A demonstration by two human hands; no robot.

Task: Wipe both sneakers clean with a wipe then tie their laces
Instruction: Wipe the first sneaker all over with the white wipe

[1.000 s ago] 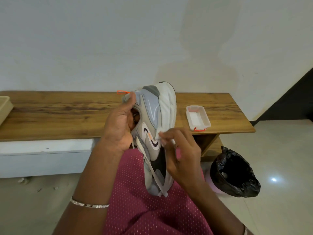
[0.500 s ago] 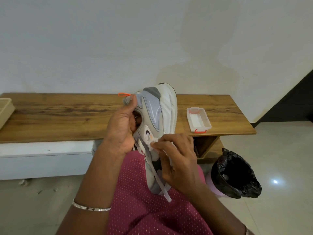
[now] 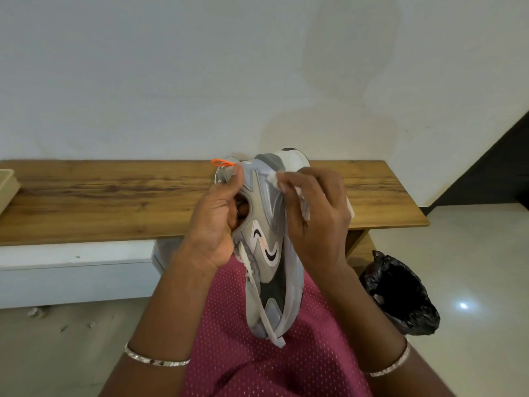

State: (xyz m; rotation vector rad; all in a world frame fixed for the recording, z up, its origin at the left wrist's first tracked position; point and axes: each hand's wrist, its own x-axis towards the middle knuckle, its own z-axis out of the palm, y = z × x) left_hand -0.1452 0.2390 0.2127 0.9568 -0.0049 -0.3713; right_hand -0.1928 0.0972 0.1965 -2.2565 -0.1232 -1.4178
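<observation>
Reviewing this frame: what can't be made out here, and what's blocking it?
Head view only:
- Second sneaker: not in frame.
- Wipe: mostly hidden under the right hand; its dirtiness is unreadable.
- White container on the bench: hidden behind the right hand, only a corner showing.
- Sneaker sole and far side: turned away.
- Left hand fingers: tucked inside the collar.
- Tray: cut by the left edge.
- Bin bag contents: too dark.
</observation>
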